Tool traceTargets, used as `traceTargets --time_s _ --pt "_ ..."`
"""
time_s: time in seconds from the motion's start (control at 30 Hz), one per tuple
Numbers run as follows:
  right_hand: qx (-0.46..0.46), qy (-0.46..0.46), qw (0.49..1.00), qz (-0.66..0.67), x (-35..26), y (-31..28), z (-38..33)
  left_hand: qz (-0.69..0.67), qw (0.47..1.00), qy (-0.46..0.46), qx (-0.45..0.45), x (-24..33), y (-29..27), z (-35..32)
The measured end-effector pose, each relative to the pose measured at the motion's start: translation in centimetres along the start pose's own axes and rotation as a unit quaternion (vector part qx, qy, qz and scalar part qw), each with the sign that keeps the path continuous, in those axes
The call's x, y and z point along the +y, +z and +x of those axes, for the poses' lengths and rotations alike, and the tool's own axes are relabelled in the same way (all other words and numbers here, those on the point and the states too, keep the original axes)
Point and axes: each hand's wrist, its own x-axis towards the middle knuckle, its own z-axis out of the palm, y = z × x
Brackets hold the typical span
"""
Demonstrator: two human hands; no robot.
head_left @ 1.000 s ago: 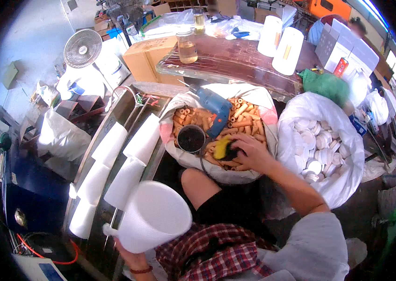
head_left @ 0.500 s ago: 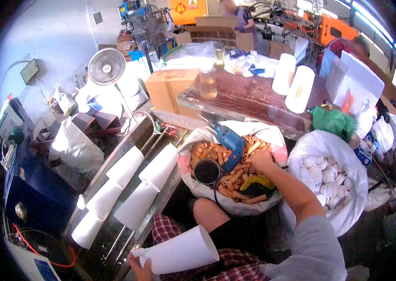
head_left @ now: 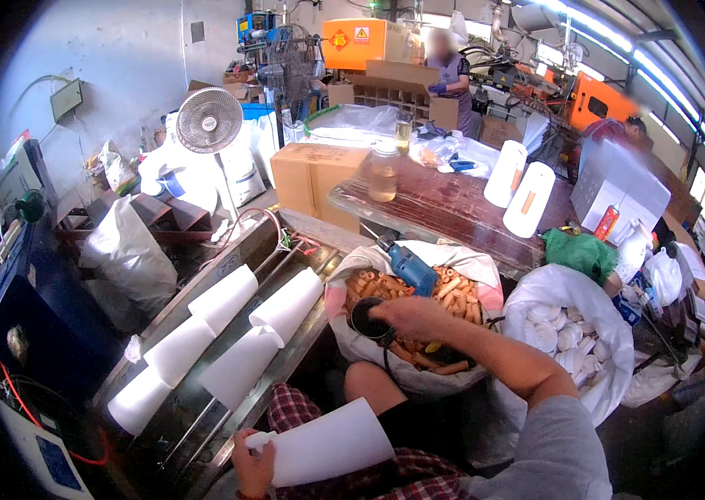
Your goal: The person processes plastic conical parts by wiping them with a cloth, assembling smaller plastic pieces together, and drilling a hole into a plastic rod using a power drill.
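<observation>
At the lower middle, my left hand (head_left: 254, 465) is closed round the narrow neck of a white plastic cone (head_left: 331, 446), which lies tilted across my lap with its wide end to the right. My right hand (head_left: 415, 321) reaches over an open sack (head_left: 344, 308), its fingers drawn together at the rim of a dark cup (head_left: 366, 325). Whatever the fingertips hold is hidden. Short orange-brown tubes (head_left: 456, 293) fill the sack around the cup. A blue power drill (head_left: 409, 265) lies on them, its handle hidden behind my right hand.
Left of me, two rows of white cones (head_left: 240, 367) rest over metal rods in a trough (head_left: 240, 433). A white sack of white discs (head_left: 569, 333) stands on the right. Beyond are a brown table (head_left: 460, 208) with two upright cones (head_left: 529, 200), a carton (head_left: 315, 183) and a fan (head_left: 209, 121).
My right hand has moved left from the tubes beside the drill to the dark cup. My left hand keeps hold of the cone. The whole view has shifted slightly.
</observation>
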Motion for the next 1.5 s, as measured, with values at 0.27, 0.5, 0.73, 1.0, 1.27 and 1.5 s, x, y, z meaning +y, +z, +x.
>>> traceTargets --time_s 0.27,0.5,0.73,1.0,1.27,1.5 --pt "0.077 -0.398 0.885 0.228 -15.7 4.6 4.2 -0.067 0.995 0.078 0.005 -0.9 0.1 0.5" --pt "-0.045 -0.354 0.93 0.09 -20.0 7.6 4.6 -0.037 0.996 0.082 -0.004 -1.7 -0.4 0.3" --pt "-0.043 -0.324 0.945 0.031 -20.5 7.9 4.2 -0.048 0.995 0.085 0.003 -2.9 -0.2 0.4" --pt "0.055 -0.395 0.911 -0.11 -20.2 8.5 4.4 -0.132 0.989 0.059 -0.014 -2.9 0.5 0.0" --pt "0.101 -0.471 0.869 -0.115 -20.8 8.0 4.7 -0.075 0.996 0.049 0.002 -1.7 0.3 -0.4" --pt "0.052 -0.429 0.895 -0.11 -20.5 8.5 4.5 -0.113 0.992 0.054 -0.021 -2.4 0.5 -0.2"
